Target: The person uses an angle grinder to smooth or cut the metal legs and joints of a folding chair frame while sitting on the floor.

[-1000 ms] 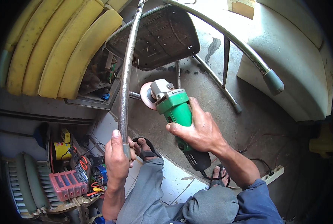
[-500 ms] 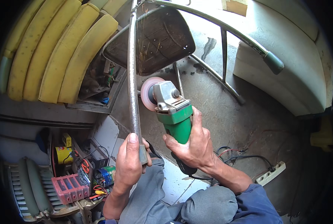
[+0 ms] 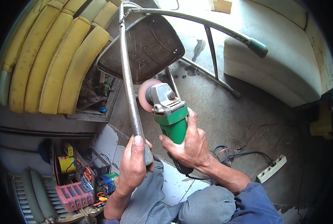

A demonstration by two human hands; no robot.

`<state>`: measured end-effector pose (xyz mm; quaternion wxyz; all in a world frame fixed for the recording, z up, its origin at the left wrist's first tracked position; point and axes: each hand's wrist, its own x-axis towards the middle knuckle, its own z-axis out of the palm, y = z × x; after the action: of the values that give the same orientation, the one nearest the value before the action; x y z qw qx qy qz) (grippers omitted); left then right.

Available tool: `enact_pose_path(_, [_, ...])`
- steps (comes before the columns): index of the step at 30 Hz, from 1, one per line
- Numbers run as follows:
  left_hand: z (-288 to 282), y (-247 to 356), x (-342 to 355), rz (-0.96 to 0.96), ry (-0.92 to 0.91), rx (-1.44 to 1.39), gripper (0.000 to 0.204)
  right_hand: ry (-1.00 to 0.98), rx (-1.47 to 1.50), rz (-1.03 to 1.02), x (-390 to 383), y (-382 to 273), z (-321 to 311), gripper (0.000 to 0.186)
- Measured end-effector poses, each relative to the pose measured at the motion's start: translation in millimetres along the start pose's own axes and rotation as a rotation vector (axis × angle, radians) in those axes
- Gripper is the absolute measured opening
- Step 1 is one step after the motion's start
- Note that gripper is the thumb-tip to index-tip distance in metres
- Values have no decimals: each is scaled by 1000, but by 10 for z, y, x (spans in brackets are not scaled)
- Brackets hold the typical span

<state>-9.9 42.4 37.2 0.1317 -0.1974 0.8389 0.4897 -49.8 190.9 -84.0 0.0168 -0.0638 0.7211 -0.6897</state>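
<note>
My left hand (image 3: pixel 136 164) is closed round the lower end of a worn chrome tube (image 3: pixel 129 86) of a chair frame, beside its grey end cap (image 3: pixel 148 155). My right hand (image 3: pixel 189 145) is wrapped round the green body of an angle grinder (image 3: pixel 172 119). Its pink disc (image 3: pixel 147 95) sits just right of the tube; whether they touch I cannot tell. Faint spark streaks show above the disc, in front of the dark underside of the chair seat (image 3: pixel 149 41). A second frame bar (image 3: pixel 226 30) reaches to the upper right.
Curved yellow pads (image 3: pixel 76 63) lean at the upper left. A white upholstered seat (image 3: pixel 274 63) stands on the right. A pink parts box (image 3: pixel 73 196), wires and tools lie at lower left. A power strip (image 3: pixel 271 168) with cables is on the concrete floor (image 3: pixel 233 119) at lower right.
The tube's lower end and my left hand have moved right in view. The grinder stands a little more upright. Bright sparks half a second ago have thinned to faint streaks. The upper frame shifts left.
</note>
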Motion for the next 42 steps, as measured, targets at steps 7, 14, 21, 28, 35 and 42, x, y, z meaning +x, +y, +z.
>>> enact_pose_path(7, [26,-2,-21,-9,11,4,58,11,-55,106,-119,326,14,91])
enact_pose_path(14, [20,23,-28,-28,31,8,58,44,-159,253,-227,902,61,83])
enact_pose_path(21, [8,3,-17,-12,4,-5,58,-7,-237,488,-190,1376,88,83])
enact_pose_path(28, [-5,-35,3,9,-5,-31,58,-47,-388,530,-184,1776,125,84])
enact_pose_path(35, [-44,-56,17,19,-15,-38,57,-66,-532,502,-185,2056,186,95])
enact_pose_path(42, [-109,-116,10,12,-13,-69,58,-77,-562,483,-181,2071,233,94])
